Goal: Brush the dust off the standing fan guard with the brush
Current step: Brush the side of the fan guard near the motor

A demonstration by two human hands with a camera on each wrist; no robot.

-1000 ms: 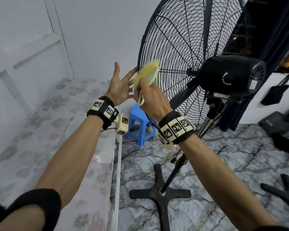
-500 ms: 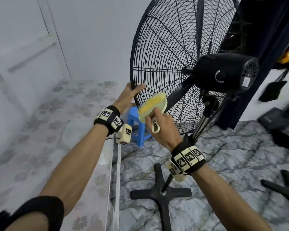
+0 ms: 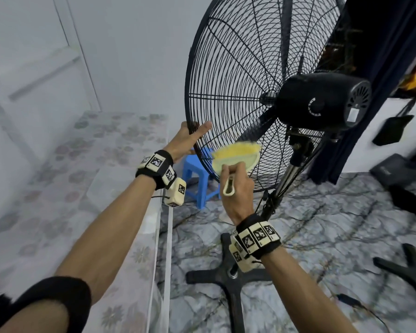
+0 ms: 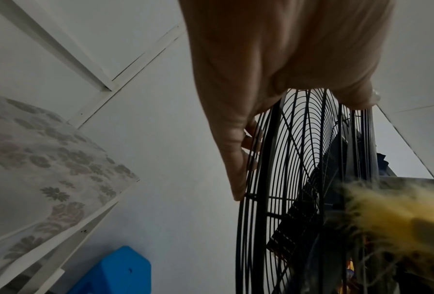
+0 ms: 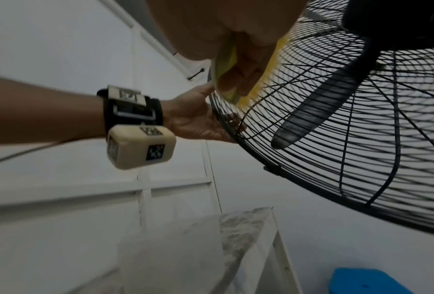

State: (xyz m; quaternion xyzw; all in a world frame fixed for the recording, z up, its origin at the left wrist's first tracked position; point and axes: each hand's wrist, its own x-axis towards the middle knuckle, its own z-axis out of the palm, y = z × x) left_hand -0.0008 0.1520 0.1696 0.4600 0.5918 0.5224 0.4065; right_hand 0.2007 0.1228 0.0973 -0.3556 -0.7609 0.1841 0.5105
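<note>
The big round black wire guard (image 3: 238, 75) of the standing fan stands upright on its pole, facing away from the person, so that its back wires and the black motor housing (image 3: 322, 102) are on the near side. The pale yellow plastic brush with yellow bristles (image 3: 237, 156) lies against the lower left part of that guard, bristles turned into the wires, its long axis roughly level and running across the wires toward the rim. The right hand (image 3: 238, 186) sits directly below and nearer the person than the brush head, fingers curled round the looped handle, which points down and back toward the wrist. From that hand the unbrushed wires lie up and to the right toward the hub, and down toward the bottom of the rim; a stroke along either line looks open to it, though dust itself is too fine to see here.

The left hand (image 3: 187, 139) is at the guard's left edge, just up and left of the brush, thumb on the near face and fingers wrapped over the rim, steadying it. In the left wrist view those fingers (image 4: 251, 139) hook between the outer wires.

Behind the guard's lower edge stands a small blue plastic stool (image 3: 197, 179) on the marbled floor; the fan's black cross base (image 3: 228, 277) lies below the right forearm.
</note>
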